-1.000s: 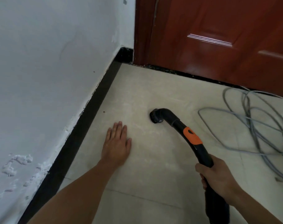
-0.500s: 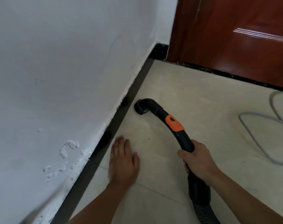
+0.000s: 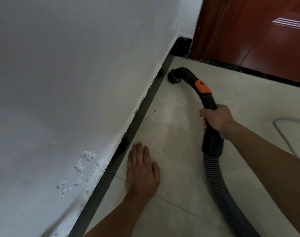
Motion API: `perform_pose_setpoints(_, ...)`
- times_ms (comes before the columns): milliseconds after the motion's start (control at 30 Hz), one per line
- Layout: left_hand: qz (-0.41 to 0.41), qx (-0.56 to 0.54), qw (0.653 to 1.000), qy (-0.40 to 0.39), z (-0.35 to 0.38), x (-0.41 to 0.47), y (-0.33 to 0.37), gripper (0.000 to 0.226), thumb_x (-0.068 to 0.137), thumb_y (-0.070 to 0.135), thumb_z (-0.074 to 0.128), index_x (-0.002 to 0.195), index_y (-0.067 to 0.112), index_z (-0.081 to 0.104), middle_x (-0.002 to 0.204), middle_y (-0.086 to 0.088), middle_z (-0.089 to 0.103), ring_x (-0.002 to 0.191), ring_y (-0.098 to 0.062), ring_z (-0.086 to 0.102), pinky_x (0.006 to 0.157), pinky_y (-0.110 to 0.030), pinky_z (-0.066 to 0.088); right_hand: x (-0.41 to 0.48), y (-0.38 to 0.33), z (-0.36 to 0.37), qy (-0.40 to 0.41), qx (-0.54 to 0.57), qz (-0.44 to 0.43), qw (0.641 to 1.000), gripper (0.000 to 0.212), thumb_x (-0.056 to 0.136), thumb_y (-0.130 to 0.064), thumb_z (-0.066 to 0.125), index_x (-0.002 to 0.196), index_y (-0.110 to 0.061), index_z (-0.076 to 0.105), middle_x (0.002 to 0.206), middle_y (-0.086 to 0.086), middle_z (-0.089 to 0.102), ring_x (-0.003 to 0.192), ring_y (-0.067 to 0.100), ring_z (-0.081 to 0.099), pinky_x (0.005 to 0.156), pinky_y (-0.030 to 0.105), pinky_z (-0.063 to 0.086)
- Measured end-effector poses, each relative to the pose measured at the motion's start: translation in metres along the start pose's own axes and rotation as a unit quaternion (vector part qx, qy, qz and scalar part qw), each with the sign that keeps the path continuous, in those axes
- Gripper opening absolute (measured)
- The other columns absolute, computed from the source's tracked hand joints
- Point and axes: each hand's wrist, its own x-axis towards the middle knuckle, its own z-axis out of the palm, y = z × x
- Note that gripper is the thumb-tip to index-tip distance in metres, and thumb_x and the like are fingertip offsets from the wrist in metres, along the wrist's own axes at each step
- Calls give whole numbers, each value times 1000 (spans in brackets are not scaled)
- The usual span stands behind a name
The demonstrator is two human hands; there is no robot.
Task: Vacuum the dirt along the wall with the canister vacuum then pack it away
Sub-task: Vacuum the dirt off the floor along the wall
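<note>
The right hand (image 3: 216, 119) wraps its fingers around the curved black plastic vacuum handle with the orange slider (image 3: 199, 90). The handle's round mouth (image 3: 174, 77) sits on the pale tiled floor (image 3: 180, 127), just beside the black skirting strip (image 3: 142, 110) under the white wall (image 3: 77, 74) (plaster crumbling low down). The left hand (image 3: 140, 170) lies flat on the floor, fingers straight, holding nothing. The ribbed grey hose (image 3: 221, 189) trails back.

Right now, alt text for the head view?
A person's right hand grips the black vacuum hose handle, nozzle end down at the tile floor near the black baseboard. The left hand rests flat on the floor by the white wall; a red-brown door ahead.
</note>
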Motion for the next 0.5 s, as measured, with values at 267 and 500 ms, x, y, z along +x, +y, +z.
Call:
perform_pose_setpoints(267,8,6,1000,18,-1,0,-2,61,91,35,30,136,-2,49,147,-21,40,139,-33,34,114,-41,21,-98,67,-9,-43,-141,-62,987,15,82,-16,69,82,-13,55,63,11,60,43,24,56,44,30,46)
perform_pose_setpoints(500,19,18,1000,12,0,-3,1,62,92,34,23,137,1,51,144,-30,41,136,-42,36,111,-53,31,-167,136,-109,89,-122,7,988,14,82,-10,70,80,-8,57,56,10,59,40,20,53,42,32,45)
